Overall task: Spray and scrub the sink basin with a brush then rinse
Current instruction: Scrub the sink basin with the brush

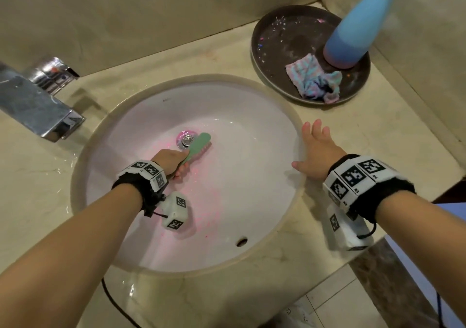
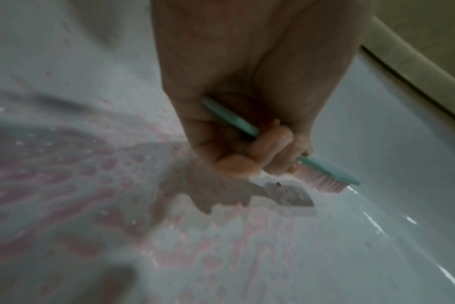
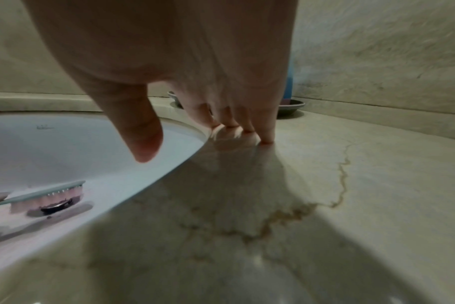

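Now your left hand (image 1: pixel 168 160) grips the brush (image 1: pixel 198 146), its head aimed at one o'clock beside the drain (image 1: pixel 187 140), while your right hand (image 1: pixel 316 148) rests flat-fingered, holding nothing, on the counter (image 1: pixel 378 136).

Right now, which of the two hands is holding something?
The left hand: its fingers curl round the green-handled, pink-bristled brush in the white basin. The right hand lies open on the beige marble counter.

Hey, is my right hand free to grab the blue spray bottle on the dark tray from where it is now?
Probably yes. The right hand is open, its fingers resting on the countertop, holding nothing. The spray bottle stands upright on the tray beyond it, with only bare counter between; the cloth lies beside it.
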### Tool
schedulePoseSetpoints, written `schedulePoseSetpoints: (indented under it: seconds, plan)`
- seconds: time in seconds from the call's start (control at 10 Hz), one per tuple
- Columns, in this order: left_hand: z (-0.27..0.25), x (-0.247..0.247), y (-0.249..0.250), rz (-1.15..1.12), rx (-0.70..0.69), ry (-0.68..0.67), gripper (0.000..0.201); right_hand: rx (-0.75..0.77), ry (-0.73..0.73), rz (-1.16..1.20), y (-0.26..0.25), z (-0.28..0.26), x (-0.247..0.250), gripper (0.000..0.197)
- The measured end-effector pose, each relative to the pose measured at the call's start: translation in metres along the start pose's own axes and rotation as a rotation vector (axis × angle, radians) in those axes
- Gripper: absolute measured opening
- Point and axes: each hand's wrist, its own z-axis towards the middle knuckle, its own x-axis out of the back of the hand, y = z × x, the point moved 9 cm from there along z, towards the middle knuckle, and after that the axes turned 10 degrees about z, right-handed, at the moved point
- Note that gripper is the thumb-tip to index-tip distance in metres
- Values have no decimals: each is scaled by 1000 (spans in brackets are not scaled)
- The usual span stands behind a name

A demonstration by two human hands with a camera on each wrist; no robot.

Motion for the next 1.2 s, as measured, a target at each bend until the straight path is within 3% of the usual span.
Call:
schedulePoseSetpoints:
  seconds: [0.1, 0.2, 0.4, 0.5, 0.6, 0.7, 0.8, 1.0, 1.1, 1.2]
  plan:
    - [3, 14, -19, -2, 92, 23, 40, 3, -1, -8, 0, 1, 0, 92]
    - [2, 3, -31, 51, 138, -72, 42, 2, -1, -12, 0, 1, 0, 93]
    - [-4, -44, -19, 379, 5, -245, 47, 12, 3, -22, 0, 0, 0, 92]
    - [0, -44, -14, 376, -24, -200, 48, 15, -2, -19, 0, 0, 0, 92]
    - [9, -16, -24, 149, 60, -58, 43, 14, 5, -21, 0, 0, 0, 92]
    - [9, -5, -41, -108, 194, -80, 38, 17, 4, -23, 0, 0, 0, 92]
    - [1, -12, -37, 7, 182, -106, 40, 21, 5, -22, 1, 0, 0, 92]
    - [-13, -60, -22, 329, 68, -292, 47, 27, 10, -20, 0, -1, 1, 91]
    - [-9, -57, -11, 430, 10, -259, 48, 29, 15, -19, 0, -2, 0, 91]
    - [-2, -34, -5, 285, 20, -91, 47, 31, 11, -13, 1, -1, -1, 91]
